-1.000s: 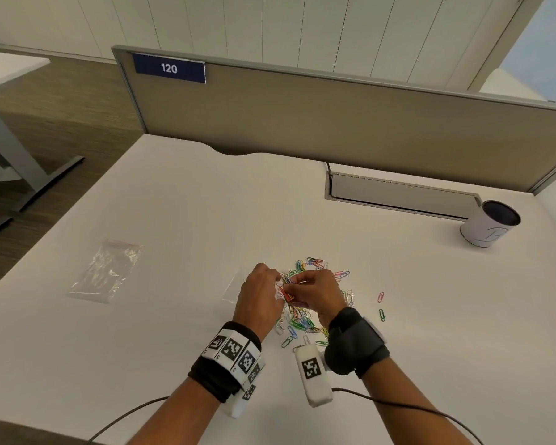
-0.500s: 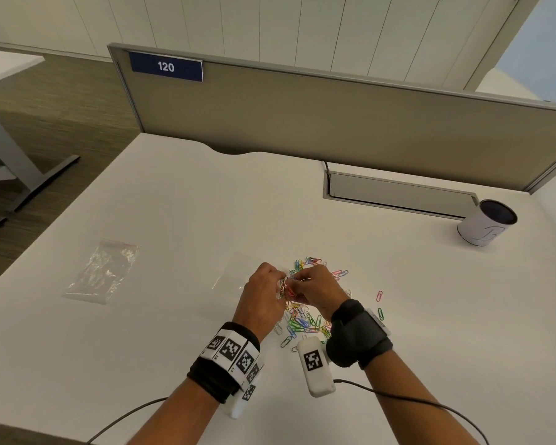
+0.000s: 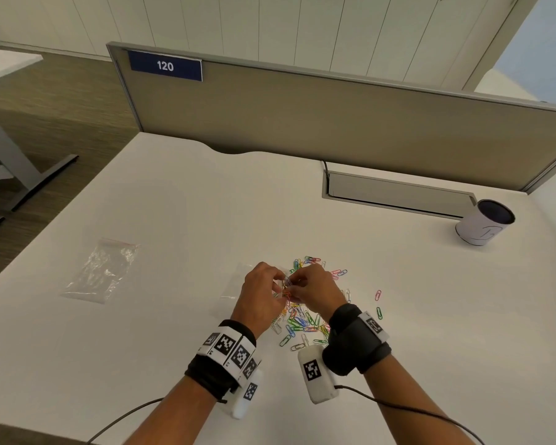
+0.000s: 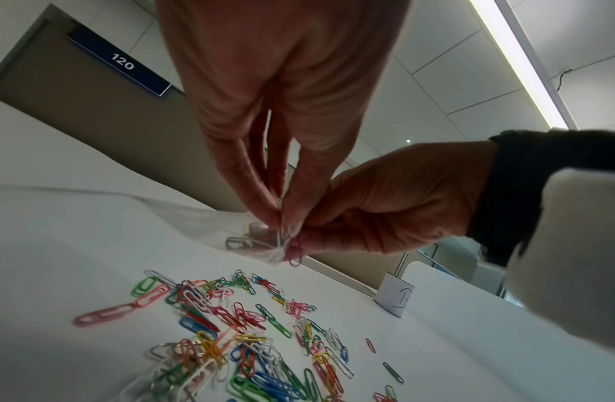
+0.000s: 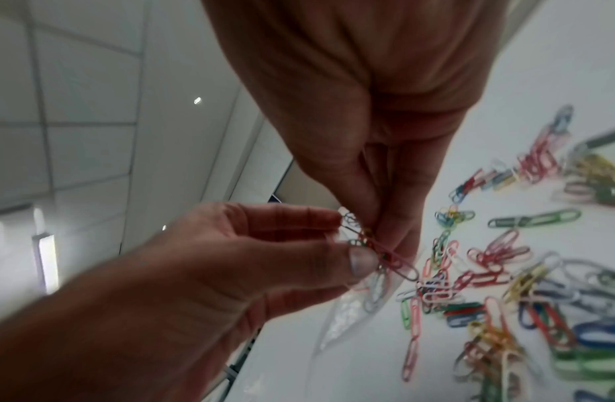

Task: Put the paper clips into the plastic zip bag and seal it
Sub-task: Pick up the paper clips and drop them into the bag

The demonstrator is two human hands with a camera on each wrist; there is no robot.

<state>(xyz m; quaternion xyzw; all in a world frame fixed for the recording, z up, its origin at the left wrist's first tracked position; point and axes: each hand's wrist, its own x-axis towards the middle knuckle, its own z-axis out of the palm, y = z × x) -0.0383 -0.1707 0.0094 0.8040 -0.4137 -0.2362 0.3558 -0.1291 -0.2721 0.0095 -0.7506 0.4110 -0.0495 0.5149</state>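
Observation:
Above a pile of coloured paper clips [image 3: 302, 322] on the white desk, my two hands meet. My left hand [image 4: 282, 220] pinches the mouth of a clear plastic zip bag [image 4: 195, 217], which trails off to the left onto the desk. A few clips [image 4: 243, 240] lie inside it. My right hand [image 5: 385, 217] pinches a small bunch of clips [image 5: 388, 255] at the bag's mouth, right against the left thumb [image 5: 362, 261]. In the head view the left hand [image 3: 260, 293] and right hand [image 3: 315, 290] hide the bag's mouth; only the body of the bag [image 3: 238, 284] shows.
A second clear bag [image 3: 101, 271] lies flat at the left of the desk. A white cup [image 3: 483, 226] stands at the far right, beside a cable tray [image 3: 395, 194]. A grey divider panel [image 3: 334, 117] closes the far edge. Two stray clips [image 3: 378, 303] lie right of the pile.
Both hands have stayed together over the pile, shifting only slightly. The body of the bag now spreads out further to the left of my left hand.

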